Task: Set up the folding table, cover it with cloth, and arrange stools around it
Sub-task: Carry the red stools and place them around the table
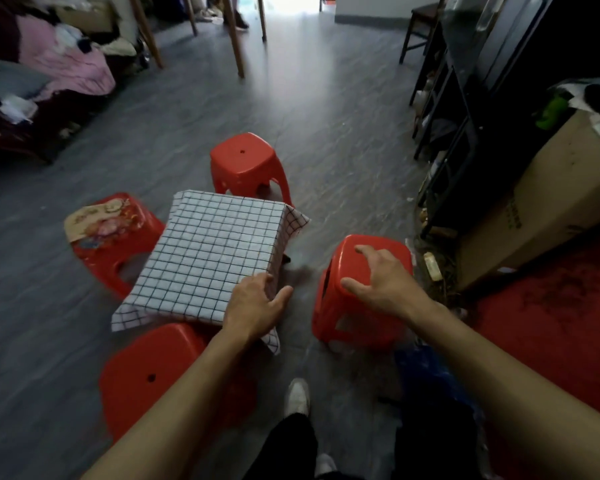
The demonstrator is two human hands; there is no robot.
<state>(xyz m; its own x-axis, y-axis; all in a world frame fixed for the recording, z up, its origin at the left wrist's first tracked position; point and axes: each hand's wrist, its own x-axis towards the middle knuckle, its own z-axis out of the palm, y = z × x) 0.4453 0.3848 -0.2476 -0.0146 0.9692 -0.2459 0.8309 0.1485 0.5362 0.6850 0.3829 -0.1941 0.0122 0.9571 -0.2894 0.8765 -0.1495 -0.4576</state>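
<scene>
Red stool (364, 292) sits under the spread right hand (378, 278), ungripped.

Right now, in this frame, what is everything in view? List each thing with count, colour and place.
folding table: one, covered by white cloth with dark grid, centre of floor.
stools: four, red, around the table; far, left with patterned seat, near, right.
cardboard box: one, brown, right side.
shelf unit: one, black, right, behind the box.
chair: one, dark wood, top right.
clothes pile: pink and mixed, top left.
rug: one, red, lower right.
left hand: on the table's near right corner.
right hand: open, fingers spread over the right stool.
</scene>
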